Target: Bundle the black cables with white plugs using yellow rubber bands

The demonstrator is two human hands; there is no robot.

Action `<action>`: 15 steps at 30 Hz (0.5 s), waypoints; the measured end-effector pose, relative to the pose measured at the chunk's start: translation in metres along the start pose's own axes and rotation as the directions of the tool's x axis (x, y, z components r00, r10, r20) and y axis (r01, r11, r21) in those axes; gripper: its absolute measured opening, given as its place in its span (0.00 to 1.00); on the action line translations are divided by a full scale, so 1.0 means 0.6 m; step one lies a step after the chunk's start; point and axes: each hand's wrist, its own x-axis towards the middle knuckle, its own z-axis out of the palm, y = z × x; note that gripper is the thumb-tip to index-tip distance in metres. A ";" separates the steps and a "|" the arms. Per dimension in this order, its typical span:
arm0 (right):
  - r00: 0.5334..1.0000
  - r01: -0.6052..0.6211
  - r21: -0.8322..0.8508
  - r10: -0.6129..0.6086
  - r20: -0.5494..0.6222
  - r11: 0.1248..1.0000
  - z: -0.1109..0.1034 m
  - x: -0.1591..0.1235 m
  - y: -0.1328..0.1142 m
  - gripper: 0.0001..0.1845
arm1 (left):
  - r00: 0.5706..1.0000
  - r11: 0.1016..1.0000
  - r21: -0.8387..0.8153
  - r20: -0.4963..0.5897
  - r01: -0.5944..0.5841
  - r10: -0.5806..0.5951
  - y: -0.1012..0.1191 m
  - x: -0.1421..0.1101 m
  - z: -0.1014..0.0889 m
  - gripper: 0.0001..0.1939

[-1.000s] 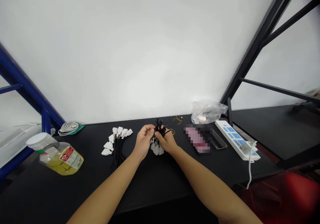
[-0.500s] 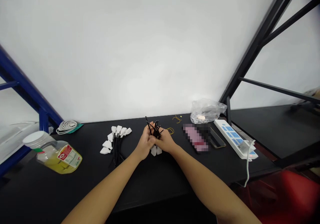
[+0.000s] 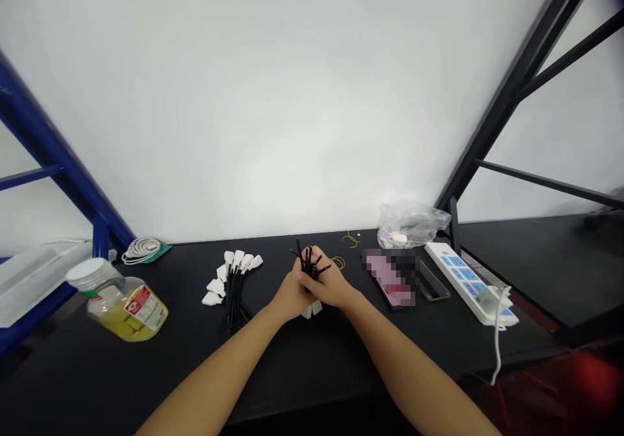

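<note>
A bundle of short black cables with white flat ends is gripped between my two hands over the middle of the black table. My left hand closes round its left side, and my right hand wraps it from the right with the thumb across the front. Black tips fan out above the fingers, while white ends peek out below. To the left lies a second group of black cables, their white ends spread toward the wall. Yellow rubber bands rest just behind my right hand.
On the left stand a clear jar of yellow contents and a coiled white cable. Rightward lie a blurred pink-and-black item, a phone, a power strip and a plastic bag. Metal frames rise at both sides.
Both hands have closed more tightly together round the cable bundle, and its black tips now spread above the fingers. The view has shifted slightly. The cables on the left stay put.
</note>
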 end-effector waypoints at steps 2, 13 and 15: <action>1.000 0.009 -0.041 -0.010 -0.015 0.999 -0.010 0.004 -0.008 0.05 | 0.997 0.997 -0.020 0.000 -0.076 0.076 0.012 0.002 0.002 0.30; 1.000 0.013 -0.057 -0.013 -0.004 0.998 -0.033 0.018 -0.059 0.14 | 0.994 0.971 -0.216 -0.023 -0.106 0.103 0.044 0.005 0.010 0.14; 0.999 -0.030 0.031 0.029 0.036 0.999 -0.027 0.023 -0.076 0.09 | 0.993 0.965 -0.237 -0.061 -0.109 0.098 0.038 -0.002 0.011 0.18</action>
